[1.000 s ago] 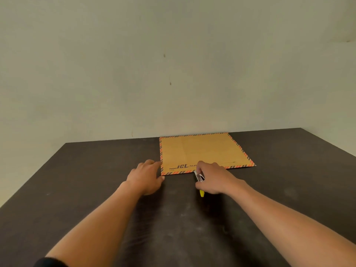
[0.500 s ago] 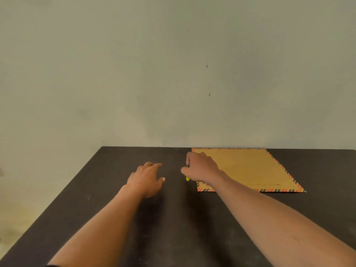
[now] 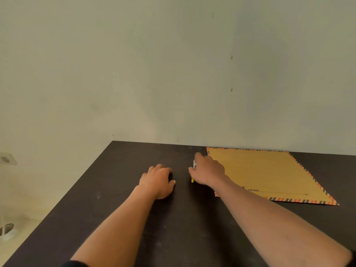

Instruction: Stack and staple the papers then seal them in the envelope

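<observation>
A brown air-mail envelope point(image 3: 269, 174) with a striped red and black border lies flat on the dark table point(image 3: 115, 218), at the far right by the wall. My right hand point(image 3: 209, 171) rests just left of the envelope's left edge, closed around a small stapler point(image 3: 193, 170); only its silver tip and yellow end show past the fingers. My left hand point(image 3: 159, 180) lies palm down on the table, a short gap to the left, fingers curled and holding nothing. No loose papers are visible.
A pale wall point(image 3: 173, 74) stands right behind the table's far edge. The table's left edge runs diagonally down to the left, with pale floor beyond it. A round white object point(image 3: 6, 230) and a white fitting point(image 3: 6, 159) sit at the far left.
The view has swung left, so the envelope now sits at the right. My right hand carried the stapler from the envelope's near edge to its left side. My left hand stayed on the table.
</observation>
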